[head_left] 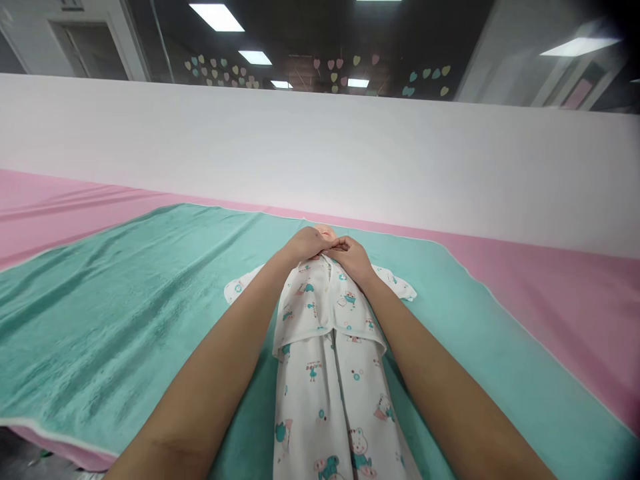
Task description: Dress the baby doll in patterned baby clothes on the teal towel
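Note:
A baby doll point(327, 231) lies on its back, its pink head mostly hidden behind my hands. It wears a white baby shirt point(320, 293) printed with small teal and pink animals, sleeves spread to both sides. Matching pants point(313, 393) stretch toward me below the hem. At the neckline, my left hand point(309, 244) has its fingers closed on the collar. My right hand point(351, 255) meets it there, thumb and fingers pinched on the shirt's collar edge. The fingertips of both hands nearly touch, and exactly what lies between them is hidden.
Beneath the doll, a teal blanket point(125, 313) with some wrinkles lies over a pink cover point(560, 300). A low white wall point(320, 153) runs along the far side, with dark glass point(300, 33) and heart stickers above. The cover's edge drops off at lower left.

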A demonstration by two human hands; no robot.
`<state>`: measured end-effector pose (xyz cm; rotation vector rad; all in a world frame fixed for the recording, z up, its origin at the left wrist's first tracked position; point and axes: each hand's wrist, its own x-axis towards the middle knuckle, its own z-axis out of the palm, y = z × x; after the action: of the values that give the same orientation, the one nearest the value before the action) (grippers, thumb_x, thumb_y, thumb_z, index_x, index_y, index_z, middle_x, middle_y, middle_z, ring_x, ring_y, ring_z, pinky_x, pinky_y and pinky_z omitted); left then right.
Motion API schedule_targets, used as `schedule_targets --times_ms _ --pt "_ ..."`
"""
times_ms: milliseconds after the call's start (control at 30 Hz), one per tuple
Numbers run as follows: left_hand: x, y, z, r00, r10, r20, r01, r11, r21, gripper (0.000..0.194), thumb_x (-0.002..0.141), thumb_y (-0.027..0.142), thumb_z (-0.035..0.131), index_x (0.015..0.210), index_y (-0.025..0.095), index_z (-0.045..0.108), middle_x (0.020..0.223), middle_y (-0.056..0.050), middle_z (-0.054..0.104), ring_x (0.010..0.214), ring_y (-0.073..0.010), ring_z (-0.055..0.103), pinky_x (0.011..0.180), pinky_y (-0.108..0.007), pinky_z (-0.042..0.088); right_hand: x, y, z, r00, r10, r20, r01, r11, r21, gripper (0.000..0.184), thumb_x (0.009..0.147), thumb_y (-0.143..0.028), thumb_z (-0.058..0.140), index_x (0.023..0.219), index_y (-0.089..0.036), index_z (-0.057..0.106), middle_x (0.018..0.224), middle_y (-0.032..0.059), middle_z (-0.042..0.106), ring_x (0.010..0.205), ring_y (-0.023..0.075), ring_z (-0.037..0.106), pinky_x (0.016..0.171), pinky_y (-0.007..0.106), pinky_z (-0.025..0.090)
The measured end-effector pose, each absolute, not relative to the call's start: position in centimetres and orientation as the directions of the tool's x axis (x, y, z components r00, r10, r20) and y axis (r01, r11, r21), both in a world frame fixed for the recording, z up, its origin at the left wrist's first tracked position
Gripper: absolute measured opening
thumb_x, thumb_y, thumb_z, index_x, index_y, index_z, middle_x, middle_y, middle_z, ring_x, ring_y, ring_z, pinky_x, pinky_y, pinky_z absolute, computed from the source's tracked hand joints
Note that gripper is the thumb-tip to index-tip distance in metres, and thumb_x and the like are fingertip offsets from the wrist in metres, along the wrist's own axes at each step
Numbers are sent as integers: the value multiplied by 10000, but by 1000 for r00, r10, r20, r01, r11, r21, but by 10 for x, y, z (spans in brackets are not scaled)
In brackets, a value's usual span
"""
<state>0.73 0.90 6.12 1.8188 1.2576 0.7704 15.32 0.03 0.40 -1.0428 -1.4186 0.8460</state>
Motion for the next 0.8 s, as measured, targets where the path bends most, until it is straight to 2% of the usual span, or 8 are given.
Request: schedule_targets --times_ms 133,300,600,800 --pt "6 16 55 314 949 22 399 -153 904 264 623 145 624 458 164 420 465 25 429 453 -90 442 487 -238 362 154 1 3 -1 937 350 64 350 -935 347 561 -310 732 828 -176 555 872 28 654 836 164 608 797 311 445" --pt "1 21 50 343 939 12 181 -78 980 83 624 108 620 630 148 547 598 -5 546 576 -101 528 567 -225 444 158 5 -4 -7 947 320 6 320 -947 300 605 -295 703 856 -193 574 864 20 655 785 142 593 753 295 442" --pt "-5 24 41 435 900 2 -62 27 998 193 641 36 622 812 118 581 587 1 546 505 -56 484 514 -180 385 159 8 -6 -8 939 344 15 344 -939 310 599 -296 719 860 -203 582 922 20 636 882 158 579 810 304 434" --pt "-2 22 44 390 921 9 22 -19 1000 173 625 47 636 766 130 579 579 6 543 507 -64 490 518 -192 402 159 8 -7 5 945 328 48 327 -944 309 597 -291 709 858 -192 576 910 24 633 852 149 583 796 297 435"
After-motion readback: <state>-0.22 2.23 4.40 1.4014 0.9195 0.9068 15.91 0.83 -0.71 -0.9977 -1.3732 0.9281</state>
